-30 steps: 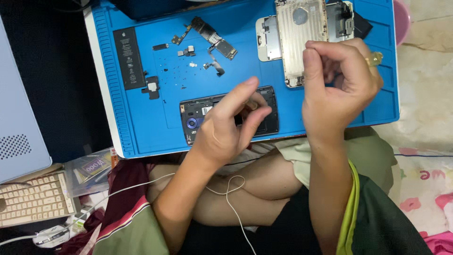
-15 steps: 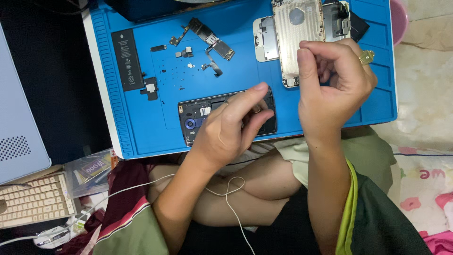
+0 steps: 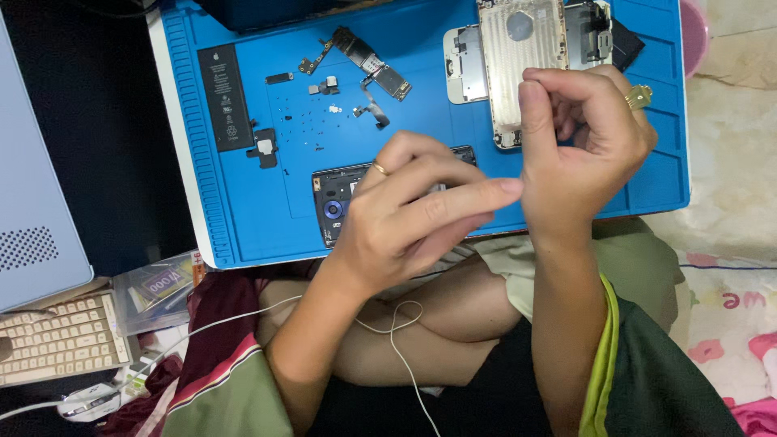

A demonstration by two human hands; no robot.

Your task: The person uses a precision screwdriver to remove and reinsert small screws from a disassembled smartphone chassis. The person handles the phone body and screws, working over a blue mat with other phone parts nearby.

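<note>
Centre frame: our left hand (image 3: 405, 218), fingers loosely extended with no grasp, hovers over the dark opened phone (image 3: 340, 202) on the blue mat (image 3: 243, 210). Right hand (image 3: 583, 154) pinches something we cannot make out. Battery (image 3: 225, 97) and boards (image 3: 368, 61) lie removed at upper left; reassembly remains.

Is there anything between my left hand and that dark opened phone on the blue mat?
Nothing visible. The left hand hovers directly over the dark opened phone, covering its right part. The small loose parts lie farther up the blue mat.
</note>
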